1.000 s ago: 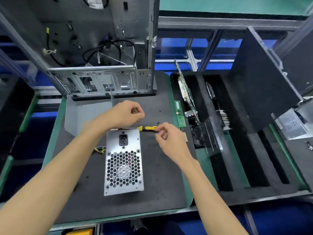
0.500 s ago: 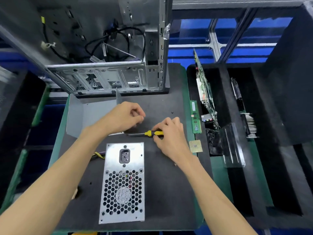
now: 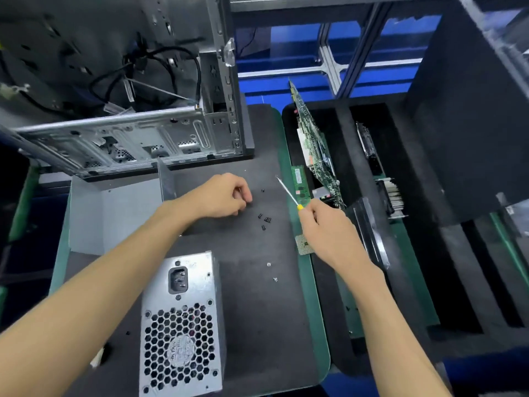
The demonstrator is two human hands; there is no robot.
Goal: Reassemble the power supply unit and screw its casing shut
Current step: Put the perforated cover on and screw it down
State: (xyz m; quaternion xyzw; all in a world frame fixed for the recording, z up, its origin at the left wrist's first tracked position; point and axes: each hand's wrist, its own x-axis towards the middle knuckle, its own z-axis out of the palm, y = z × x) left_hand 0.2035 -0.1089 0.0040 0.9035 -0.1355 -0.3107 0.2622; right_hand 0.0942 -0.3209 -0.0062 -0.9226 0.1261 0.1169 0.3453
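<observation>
Nearest to the person, a silver sheet-metal power supply unit lies flat on the dark anti-static mat, its honeycomb fan grille and black mains socket facing up. That face-up lie leaves the corner screw holes reachable from above, so I judge the casing is waiting for its fasteners.

Just beyond it, two small silver screws lie loose on the mat, well apart from the unit.

Further out, the right hand is wrapped around the yellow handle of a slim screwdriver, the steel shaft angled up and away to the left. The tip hangs clear of everything, so it looks held ready rather than at work. A small square processor chip sits at the mat's edge, partly under this hand.

A cluster of short black screws lies between the two hands. The left hand hovers just beside them with its fingers curled in; whether it already pinches a screw I cannot tell, since the fingertips hide it. Its place suggests it is gathering screws for the casing.

Beyond, a green memory stick lies along the mat's border, and a green circuit board stands on edge in a black foam tray. Farthest back stands the open grey computer chassis with loose black cables.
</observation>
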